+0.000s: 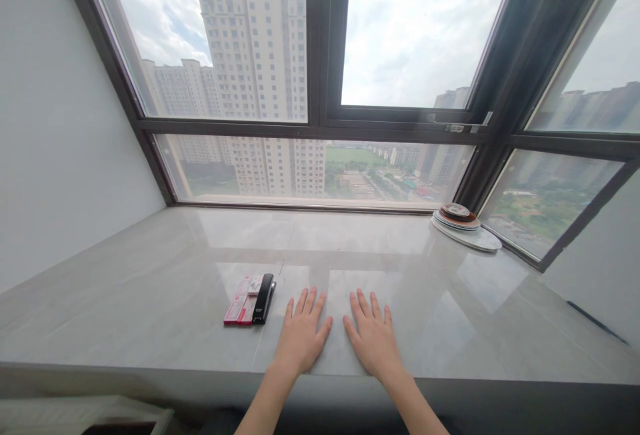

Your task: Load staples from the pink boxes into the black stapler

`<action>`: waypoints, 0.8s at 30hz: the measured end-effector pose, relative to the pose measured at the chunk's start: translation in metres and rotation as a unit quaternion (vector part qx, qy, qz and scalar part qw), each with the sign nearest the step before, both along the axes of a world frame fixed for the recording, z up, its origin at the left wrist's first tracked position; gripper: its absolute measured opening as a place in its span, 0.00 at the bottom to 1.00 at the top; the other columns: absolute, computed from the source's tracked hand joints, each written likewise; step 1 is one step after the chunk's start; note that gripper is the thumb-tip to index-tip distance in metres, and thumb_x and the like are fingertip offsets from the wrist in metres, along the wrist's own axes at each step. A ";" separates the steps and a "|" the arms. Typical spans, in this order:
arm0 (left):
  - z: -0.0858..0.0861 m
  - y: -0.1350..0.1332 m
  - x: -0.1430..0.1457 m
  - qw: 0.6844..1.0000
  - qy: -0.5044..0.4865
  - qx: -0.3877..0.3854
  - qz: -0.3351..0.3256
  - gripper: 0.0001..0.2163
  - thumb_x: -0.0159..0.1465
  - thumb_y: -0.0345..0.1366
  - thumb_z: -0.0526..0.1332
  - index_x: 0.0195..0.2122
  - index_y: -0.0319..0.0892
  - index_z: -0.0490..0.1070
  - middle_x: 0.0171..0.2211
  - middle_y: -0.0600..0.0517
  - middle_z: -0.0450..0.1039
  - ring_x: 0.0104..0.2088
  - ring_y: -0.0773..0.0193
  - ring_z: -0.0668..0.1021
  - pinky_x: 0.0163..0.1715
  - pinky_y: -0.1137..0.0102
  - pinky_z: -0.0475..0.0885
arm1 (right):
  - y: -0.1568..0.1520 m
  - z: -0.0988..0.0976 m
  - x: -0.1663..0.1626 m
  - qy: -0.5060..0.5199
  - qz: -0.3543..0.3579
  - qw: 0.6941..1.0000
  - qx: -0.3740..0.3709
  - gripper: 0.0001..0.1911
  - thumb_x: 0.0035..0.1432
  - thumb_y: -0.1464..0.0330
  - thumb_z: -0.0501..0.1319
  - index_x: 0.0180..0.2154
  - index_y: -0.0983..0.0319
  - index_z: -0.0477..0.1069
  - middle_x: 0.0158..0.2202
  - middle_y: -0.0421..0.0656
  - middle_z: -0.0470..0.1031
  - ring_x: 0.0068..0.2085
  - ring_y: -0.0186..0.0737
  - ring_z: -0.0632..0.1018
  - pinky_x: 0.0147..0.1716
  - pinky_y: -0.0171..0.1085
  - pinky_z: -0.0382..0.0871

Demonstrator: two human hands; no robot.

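Observation:
My left hand (pixel 302 332) lies flat on the pale, glossy windowsill (pixel 150 315), fingers spread and nothing under them that I can see. Beside it, palm down on the same surface, rests my right hand (pixel 372 335), also spread and holding nothing. A gap separates the two thumbs. Just left of my left hand is a black stapler (pixel 263 298), lying against flat red-and-white boxes (pixel 239 308). On top of these boxes, next to the stapler, sits a smaller white box (pixel 255 284). Neither hand touches them.
At the back right corner stands a stack of round plates or discs (pixel 467 232) near the glass. Dark window frames (pixel 320 130) rise behind the sill. A thin dark strip (pixel 597 322) lies along the right wall. Below the front edge at left is a pale piece of furniture (pixel 85 415).

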State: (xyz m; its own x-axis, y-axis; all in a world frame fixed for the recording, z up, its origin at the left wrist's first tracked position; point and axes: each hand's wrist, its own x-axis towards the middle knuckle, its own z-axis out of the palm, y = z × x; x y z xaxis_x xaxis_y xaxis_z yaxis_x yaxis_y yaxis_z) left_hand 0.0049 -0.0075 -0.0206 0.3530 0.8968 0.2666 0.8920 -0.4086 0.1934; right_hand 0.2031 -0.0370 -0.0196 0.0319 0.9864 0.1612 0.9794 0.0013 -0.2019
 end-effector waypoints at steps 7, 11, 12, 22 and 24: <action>0.002 0.000 -0.001 1.000 -0.010 0.001 -0.005 0.27 0.73 0.50 0.47 0.72 0.54 0.52 0.73 0.51 0.47 0.73 0.52 0.51 0.69 0.46 0.48 | 0.001 0.001 0.003 0.019 0.005 1.000 0.003 0.33 0.70 0.52 0.43 0.72 0.51 0.49 0.74 0.39 0.44 0.74 0.54 0.42 0.68 0.59 0.34; 0.002 0.000 -0.001 1.000 -0.011 0.005 -0.006 0.26 0.73 0.49 0.47 0.71 0.54 0.52 0.73 0.51 0.48 0.73 0.51 0.52 0.69 0.45 0.49 | 0.000 0.002 0.003 0.025 0.008 1.000 0.010 0.32 0.70 0.53 0.45 0.72 0.51 0.51 0.74 0.40 0.45 0.74 0.54 0.44 0.68 0.58 0.35; 0.001 0.001 -0.001 1.000 -0.010 0.008 -0.007 0.26 0.73 0.49 0.47 0.71 0.54 0.52 0.73 0.50 0.48 0.72 0.51 0.52 0.69 0.45 0.49 | 0.000 0.002 0.003 0.027 0.008 1.000 0.011 0.32 0.70 0.53 0.46 0.72 0.51 0.51 0.74 0.40 0.46 0.74 0.54 0.44 0.68 0.58 0.36; -0.010 -0.015 -0.004 0.998 0.005 0.047 -0.032 0.26 0.74 0.45 0.47 0.72 0.48 0.53 0.73 0.46 0.48 0.72 0.47 0.53 0.68 0.45 0.54 | 0.012 0.016 -0.015 0.093 -0.015 0.994 0.054 0.21 0.65 0.58 0.55 0.54 0.59 0.75 0.57 0.53 0.73 0.59 0.58 0.69 0.61 0.54 0.56; -0.009 -0.025 -0.005 0.998 0.004 0.051 -0.047 0.26 0.74 0.43 0.48 0.72 0.45 0.53 0.73 0.44 0.49 0.72 0.47 0.54 0.67 0.46 0.56 | 0.021 0.024 -0.040 0.143 0.032 0.988 0.051 0.18 0.66 0.60 0.55 0.48 0.60 0.77 0.50 0.52 0.76 0.54 0.53 0.73 0.57 0.48 0.62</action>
State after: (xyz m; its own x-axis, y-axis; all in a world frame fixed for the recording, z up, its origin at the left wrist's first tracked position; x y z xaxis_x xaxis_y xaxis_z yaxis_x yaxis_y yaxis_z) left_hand -0.0003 -0.0329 -0.0299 0.4364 0.8282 0.3515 0.8503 -0.5074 0.1399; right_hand 0.1635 -0.0162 0.0047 0.0285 0.9670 0.2531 0.8793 0.0962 -0.4664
